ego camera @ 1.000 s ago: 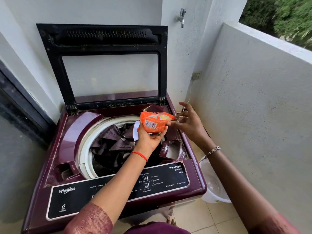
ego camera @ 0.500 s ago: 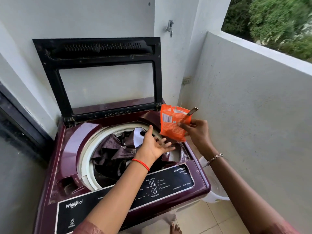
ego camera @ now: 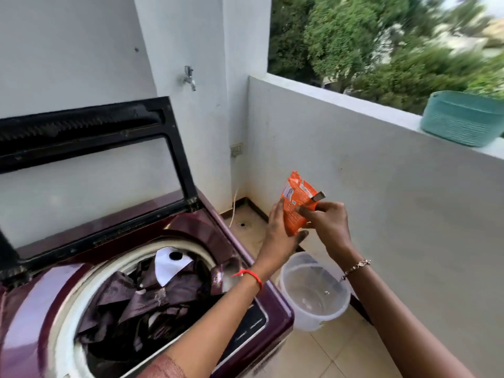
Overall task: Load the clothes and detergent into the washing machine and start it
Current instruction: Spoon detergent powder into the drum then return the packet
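Observation:
The maroon top-load washing machine [ego camera: 275,304] stands at the lower left with its black-framed lid [ego camera: 174,148] raised. Dark brown clothes [ego camera: 152,301] lie in the white-rimmed drum, one white piece on top. An orange detergent packet [ego camera: 296,211] is held upright to the right of the machine, off its edge and above the floor. My right hand [ego camera: 327,222] grips the packet's front together with a small metal tool [ego camera: 317,197]. My left hand [ego camera: 279,236] cups the packet from the left and below.
A translucent white bucket [ego camera: 313,290] stands on the tiled floor right of the machine, under my hands. A teal basket [ego camera: 463,118] sits on the balcony wall ledge at the right. A tap [ego camera: 190,77] and a wall socket [ego camera: 236,150] are behind the machine.
The packet moved from over the drum's right edge out to the right of the machine. My left hand, open half a second ago, now holds it again. The view swung right.

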Motion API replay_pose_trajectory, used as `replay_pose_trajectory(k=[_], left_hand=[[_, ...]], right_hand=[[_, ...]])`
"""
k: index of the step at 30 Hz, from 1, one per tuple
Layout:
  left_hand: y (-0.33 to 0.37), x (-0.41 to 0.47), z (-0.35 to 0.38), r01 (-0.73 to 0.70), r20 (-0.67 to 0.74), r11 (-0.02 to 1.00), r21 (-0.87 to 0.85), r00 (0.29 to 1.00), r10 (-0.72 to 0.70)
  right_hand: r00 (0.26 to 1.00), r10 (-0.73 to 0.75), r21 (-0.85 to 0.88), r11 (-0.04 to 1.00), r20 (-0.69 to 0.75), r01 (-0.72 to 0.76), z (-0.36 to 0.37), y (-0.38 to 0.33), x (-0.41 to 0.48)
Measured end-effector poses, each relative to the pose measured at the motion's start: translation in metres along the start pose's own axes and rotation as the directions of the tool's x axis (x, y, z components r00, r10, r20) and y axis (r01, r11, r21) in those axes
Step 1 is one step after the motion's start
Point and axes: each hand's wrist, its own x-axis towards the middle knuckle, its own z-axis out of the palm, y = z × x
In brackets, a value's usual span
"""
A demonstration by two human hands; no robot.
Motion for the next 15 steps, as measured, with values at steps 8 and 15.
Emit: replay_pose_trajectory(k=[8, 15], left_hand=[[0.034, 0.060, 0.111, -0.053, 0.197, 0.982, -0.183, 0.976, 0.089], [0.081, 0.126, 0.201, 0.168, 0.465, 0.920, -0.354, 0.885, 0.017]], right_hand=[[0.995, -0.008, -0.032, 0.999, 0.100, 0.011, -0.122, 0.015, 0.050], [1.000, -0.023, -0.085, 0.996, -0.012, 0.022, -0.253, 0.031, 0.114]])
